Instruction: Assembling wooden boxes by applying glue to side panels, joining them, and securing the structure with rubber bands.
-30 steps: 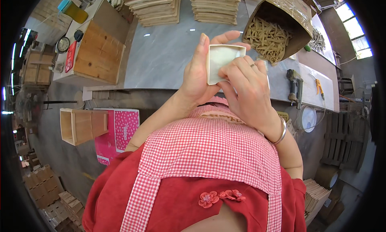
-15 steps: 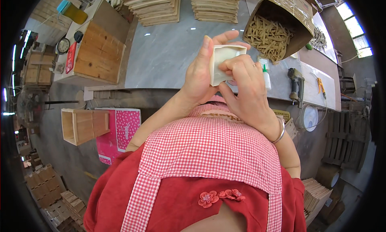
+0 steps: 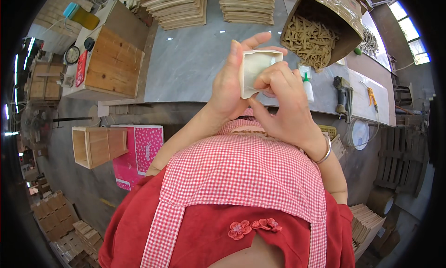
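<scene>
A small, shallow white box [image 3: 251,67] with an open top is held up above the table's near edge. My left hand [image 3: 226,91] grips it from the left side and beneath, thumb along its left wall and fingers behind the far side. My right hand [image 3: 289,103] is at the box's near right part, index finger curled inside and thumb by the near wall. Its fingertips are drawn close together; whether they pinch the wall or some small piece cannot be made out.
Stacks of thin wooden panels [image 3: 246,6] stand at the table's back. To the right are a carton [image 3: 350,36] of tan rubber-band-like strips [image 3: 310,41], a white bottle with a green tip [image 3: 308,89], a nail gun [image 3: 343,96] and an orange-handled tool [image 3: 371,96]. A wooden cabinet [image 3: 114,57] stands left.
My right fingers have shifted from the middle of the box toward its near wall. The box has moved slightly left in the view, still in my left hand.
</scene>
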A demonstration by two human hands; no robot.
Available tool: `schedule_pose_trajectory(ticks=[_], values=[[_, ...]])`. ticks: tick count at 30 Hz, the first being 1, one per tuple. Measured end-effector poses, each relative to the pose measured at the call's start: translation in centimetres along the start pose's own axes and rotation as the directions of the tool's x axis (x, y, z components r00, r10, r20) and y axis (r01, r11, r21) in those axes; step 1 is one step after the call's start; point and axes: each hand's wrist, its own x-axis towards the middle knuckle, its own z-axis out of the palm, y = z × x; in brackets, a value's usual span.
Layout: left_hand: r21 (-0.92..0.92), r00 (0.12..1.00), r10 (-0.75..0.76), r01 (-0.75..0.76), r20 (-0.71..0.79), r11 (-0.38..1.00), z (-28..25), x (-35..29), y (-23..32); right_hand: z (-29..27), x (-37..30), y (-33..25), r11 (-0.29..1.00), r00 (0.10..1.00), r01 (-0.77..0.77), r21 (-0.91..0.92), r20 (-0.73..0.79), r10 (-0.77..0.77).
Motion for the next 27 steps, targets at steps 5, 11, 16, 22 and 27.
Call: schedule_pose_trajectory(ticks=[5, 11, 16, 22, 27], values=[[0.046, 0.999, 0.031, -0.031, 0.011, 0.998, -0.1, 0.2, -0.1, -0.8, 0.5, 0.0, 0.998, 0.999, -0.018, 0.056, 0.029, 0.017], [0.120, 0.999, 0.041, -0.044, 0.029, 0.992, 0.2, 0.2, -0.6, -1.1, 0.9, 0.6, 0.991, 0.992, 0.060, -0.122, 0.118, -0.045], [0.194, 0.999, 0.048, -0.052, 0.022, 0.980, -0.3, 0.4, -0.4, -1.0, 1.1, 0.2, 0.995, 0.991, 0.050, -0.088, 0.128, -0.039], [0.183, 0.998, -0.065, 0.059, 0.026, 0.981, -1.6, 0.5, 0.2, -2.4, 0.3, -0.4, 0.939, 0.991, -0.131, 0.318, 0.055, 0.120], [-0.002, 0.993, -0.095, 0.095, 0.071, 0.995, -2.5, 0.6, 0.7, -5.6, -4.7, 1.4, 0.887, 0.892, -0.423, 0.186, 0.258, 0.372]])
